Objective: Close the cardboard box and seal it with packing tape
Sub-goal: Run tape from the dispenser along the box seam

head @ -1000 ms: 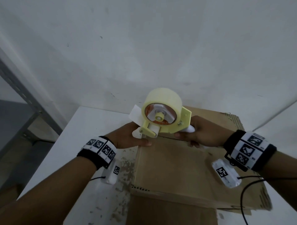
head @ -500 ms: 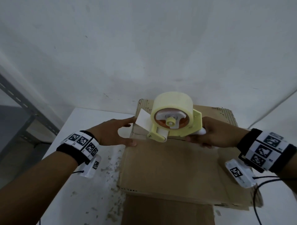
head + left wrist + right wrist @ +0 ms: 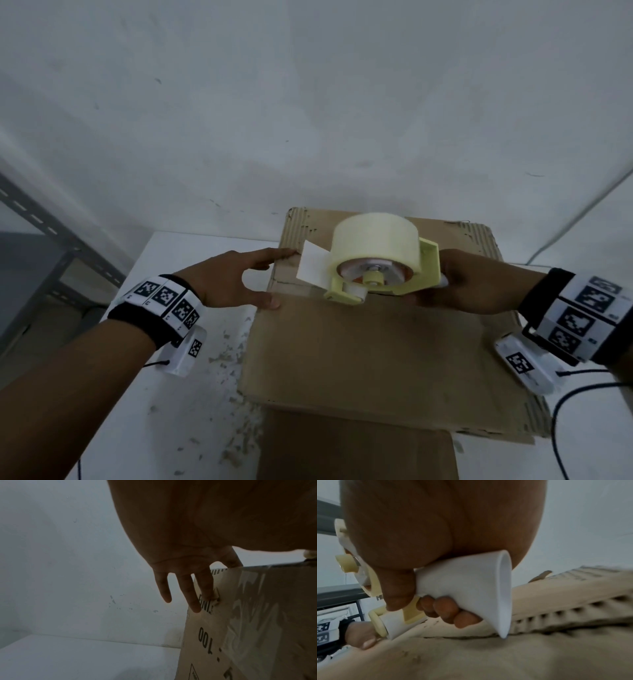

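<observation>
1 cardboard box, flaps down, on the white counter, far edge near the wall. 1 tape dispenser w/ 1 roll of clear tape, held just over the seam btwn the top flaps. 2 hands.

Right hand wrapped round the dispenser's white handle, fingers curled under it. Left hand spread wide at the box's left edge, thumb on the top flap, fingers straight down the side panel, holding nothing.

Box front cut off by frame bottom. Side print only partly readable ("100"). Can't tell if tape touches the cardboard.

Dispenser's long axis runs left-right along the seam, roller end toward the left hand, white tab sticking out left.
</observation>
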